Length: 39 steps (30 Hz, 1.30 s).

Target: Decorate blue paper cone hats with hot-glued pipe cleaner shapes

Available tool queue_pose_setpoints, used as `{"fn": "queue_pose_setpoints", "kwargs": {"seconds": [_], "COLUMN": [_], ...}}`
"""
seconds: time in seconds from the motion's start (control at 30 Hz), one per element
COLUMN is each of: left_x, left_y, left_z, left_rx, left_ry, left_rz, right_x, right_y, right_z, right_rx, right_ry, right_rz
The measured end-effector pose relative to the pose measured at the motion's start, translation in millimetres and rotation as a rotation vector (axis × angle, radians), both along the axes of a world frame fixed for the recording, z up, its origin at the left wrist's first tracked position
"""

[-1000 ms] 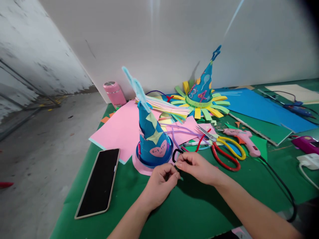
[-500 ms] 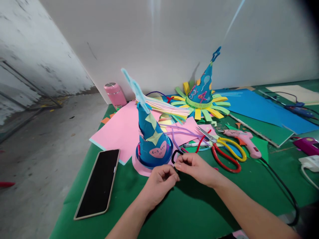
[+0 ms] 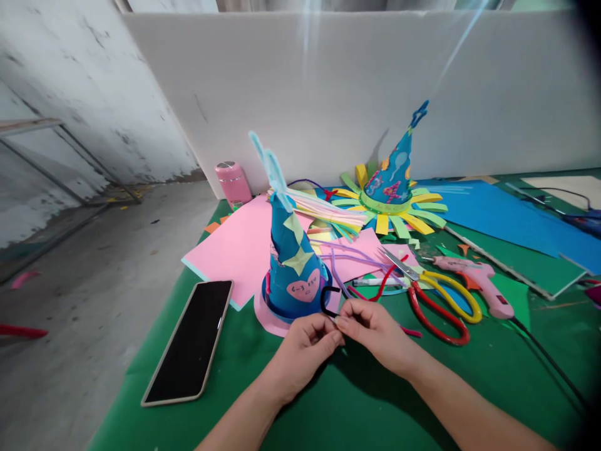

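Observation:
A short black pipe cleaner, bent into a hook, rises from between my fingertips. My right hand pinches its lower end. Right beside it, my left hand is closed with thumb and fingers together near the same end; what lies inside its pinch is hidden. Just behind the hands stands a blue cone hat with pale green stars, a pink heart and a light blue pipe cleaner on top. Farther back is a second blue cone hat with a yellow and green strip brim.
A phone lies at the left of the green table. Scissors and a pink glue gun lie to the right. Pink paper, paper strips, a pink bottle and blue paper are farther back.
The view has tilted up and shifted, so more wall shows and the things sit farther right. The black hook has turned slightly, its open end pointing right. Both hands remain pinched together.

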<state>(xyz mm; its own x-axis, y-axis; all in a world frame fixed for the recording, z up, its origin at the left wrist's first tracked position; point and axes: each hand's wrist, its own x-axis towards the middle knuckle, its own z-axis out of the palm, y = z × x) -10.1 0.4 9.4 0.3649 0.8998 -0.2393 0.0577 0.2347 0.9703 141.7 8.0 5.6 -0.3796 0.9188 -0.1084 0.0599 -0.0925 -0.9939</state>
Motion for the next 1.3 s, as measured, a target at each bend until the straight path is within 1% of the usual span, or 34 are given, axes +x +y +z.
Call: {"fn": "queue_pose_setpoints", "kwargs": {"seconds": [0.17, 0.33, 0.43, 0.53, 0.63, 0.73, 0.87, 0.93, 1.0, 1.13, 1.2, 1.3], "left_x": [-1, 0, 1, 4, 6, 8, 9, 9, 10, 12, 14, 17], "left_y": [1, 2, 1, 1, 2, 2, 1, 0, 0, -1, -3, -5], "left_z": [1.5, 1.6, -0.3, -3.9, -8.0, -10.9, -12.1, -11.9, -11.8, -12.9, -14.4, -15.9], "left_rx": [0.073, 0.068, 0.003, -0.060, -0.072, -0.093, -0.136, -0.147, -0.154, -0.182, -0.190, -0.174], "left_ry": [0.083, 0.091, 0.058, -0.017, -0.027, -0.048, -0.150, -0.173, -0.182, -0.183, -0.174, -0.153], "left_rz": [-0.054, -0.085, -0.028, 0.103, 0.200, 0.225, 0.241, 0.249, 0.242, 0.156, 0.114, 0.098], "right_x": [-1, 5, 11, 16, 19, 21, 20, 19, 19, 15, 13, 10], "right_y": [0, 4, 8, 8, 6, 4, 4, 4, 4, 6, 6, 5], "right_z": [0.8, 3.1, 0.9, -2.2, -4.7, -6.6, -7.3, -6.5, -5.5, -4.5, -4.6, -4.3], "right_rx": [0.050, 0.100, 0.093, 0.078, 0.056, 0.039, 0.017, 0.016, 0.015, -0.017, -0.007, 0.039], "right_ry": [-0.060, -0.109, -0.114, -0.162, -0.222, -0.205, -0.142, -0.129, -0.083, 0.064, 0.085, 0.065], "right_rz": [-0.020, 0.046, 0.066, 0.080, 0.114, 0.136, 0.146, 0.129, 0.077, -0.053, -0.075, -0.094]}}
